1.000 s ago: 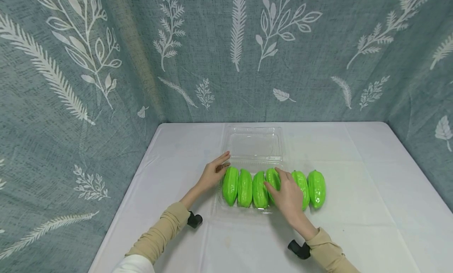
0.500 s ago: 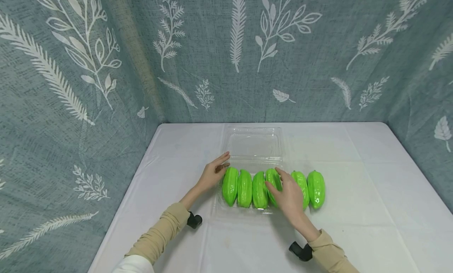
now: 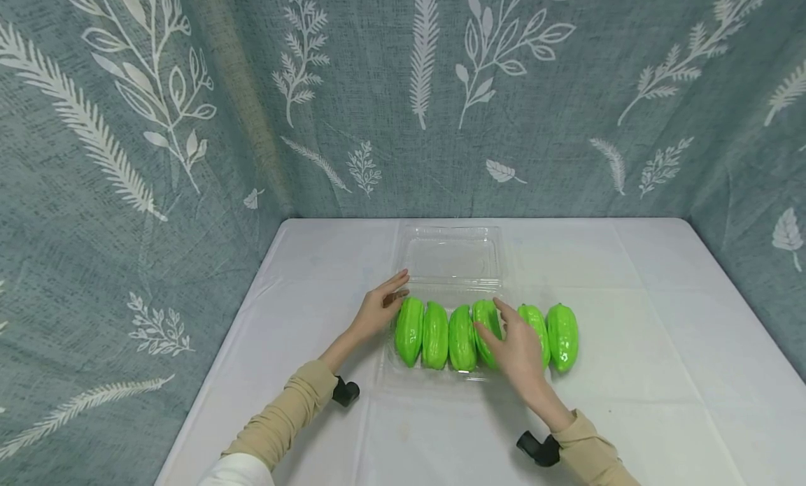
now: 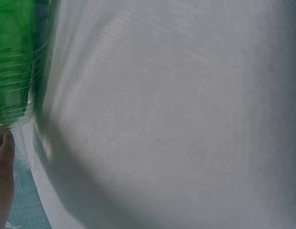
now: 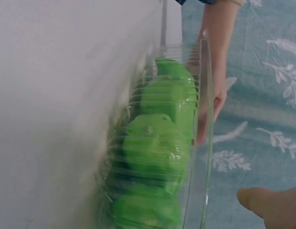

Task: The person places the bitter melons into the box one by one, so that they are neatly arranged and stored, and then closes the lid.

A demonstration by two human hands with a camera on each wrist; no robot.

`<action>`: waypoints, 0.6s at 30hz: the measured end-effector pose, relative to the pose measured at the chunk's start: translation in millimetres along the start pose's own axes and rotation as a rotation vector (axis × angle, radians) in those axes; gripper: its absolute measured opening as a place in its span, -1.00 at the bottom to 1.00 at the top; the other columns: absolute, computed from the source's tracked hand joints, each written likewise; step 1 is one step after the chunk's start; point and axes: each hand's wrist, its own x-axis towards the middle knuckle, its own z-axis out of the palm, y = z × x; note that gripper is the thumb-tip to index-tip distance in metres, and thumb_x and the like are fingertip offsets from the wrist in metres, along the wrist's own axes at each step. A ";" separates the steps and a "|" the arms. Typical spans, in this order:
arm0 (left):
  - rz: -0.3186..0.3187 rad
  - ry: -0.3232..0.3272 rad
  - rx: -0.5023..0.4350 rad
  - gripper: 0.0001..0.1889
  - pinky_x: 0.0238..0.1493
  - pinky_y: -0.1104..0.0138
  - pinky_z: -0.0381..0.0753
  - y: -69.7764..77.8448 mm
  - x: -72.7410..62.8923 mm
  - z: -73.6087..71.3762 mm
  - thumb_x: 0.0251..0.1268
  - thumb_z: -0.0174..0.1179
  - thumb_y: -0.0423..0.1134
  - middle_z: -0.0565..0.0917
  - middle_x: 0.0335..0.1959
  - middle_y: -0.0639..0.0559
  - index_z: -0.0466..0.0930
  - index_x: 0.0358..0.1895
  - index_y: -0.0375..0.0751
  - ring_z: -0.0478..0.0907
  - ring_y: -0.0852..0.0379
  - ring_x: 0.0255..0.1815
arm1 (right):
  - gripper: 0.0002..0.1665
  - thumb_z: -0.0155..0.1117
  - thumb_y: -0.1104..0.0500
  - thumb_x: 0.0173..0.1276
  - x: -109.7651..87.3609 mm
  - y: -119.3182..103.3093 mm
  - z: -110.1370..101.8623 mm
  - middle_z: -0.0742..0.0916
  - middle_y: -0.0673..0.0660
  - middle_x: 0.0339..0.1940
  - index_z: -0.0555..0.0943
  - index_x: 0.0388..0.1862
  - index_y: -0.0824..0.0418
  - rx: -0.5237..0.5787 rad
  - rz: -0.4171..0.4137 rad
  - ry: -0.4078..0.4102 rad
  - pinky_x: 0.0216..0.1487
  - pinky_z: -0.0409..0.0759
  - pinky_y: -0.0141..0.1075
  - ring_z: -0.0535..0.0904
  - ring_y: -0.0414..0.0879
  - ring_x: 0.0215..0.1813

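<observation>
Several shiny green ridged fruits, plastic-looking, lie side by side in a clear plastic clamshell box. The rightmost fruit in the box is partly covered by my right hand, whose thumb and fingers are spread over it. In the right wrist view the thumb stands apart from the box wall. At the box's left end my left hand rests with extended fingers at the rim, beside the leftmost fruit. A left fingertip meets the box corner in the left wrist view.
Two more green fruits lie just right of my right hand, the outer one fully visible. The box's clear lid lies folded back on the white tablecloth. A blue-green leaf-print curtain hangs behind and at the sides.
My right hand has drifted slightly to the right, uncovering a little more of the rightmost fruit in the box. My left hand and the fruits have stayed in place.
</observation>
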 end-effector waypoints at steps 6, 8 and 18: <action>-0.016 0.002 -0.006 -0.54 0.31 -0.02 0.41 -0.2 0.0 -0.4 0.31 -0.08 -0.61 0.18 0.42 -0.39 0.24 0.29 -0.60 0.44 -0.35 0.21 | -0.29 0.33 0.05 0.25 0.7 -0.2 -5.1 0.62 0.43 0.11 0.39 0.28 0.40 0.029 0.002 0.001 -0.03 0.69 0.04 0.63 0.31 0.01; -0.012 0.004 -0.004 -0.54 0.31 -0.02 0.42 -0.8 0.0 -0.2 0.31 -0.08 -0.62 0.19 0.42 -0.40 0.24 0.29 -0.61 0.45 -0.35 0.21 | -0.28 0.33 0.05 0.25 0.6 -0.1 -6.9 0.58 0.42 0.17 0.39 0.29 0.39 0.027 0.010 0.000 -0.02 0.68 0.05 0.63 0.31 0.03; 0.012 0.029 0.005 -0.54 0.29 -0.05 0.43 -12.2 2.7 2.6 0.30 -0.06 -0.61 0.21 0.41 -0.38 0.27 0.28 -0.58 0.48 -0.32 0.18 | -0.27 0.29 0.05 0.29 2.4 3.6 -19.1 0.56 0.46 0.18 0.34 0.33 0.40 0.050 0.068 0.006 0.03 0.65 0.08 0.55 0.34 0.13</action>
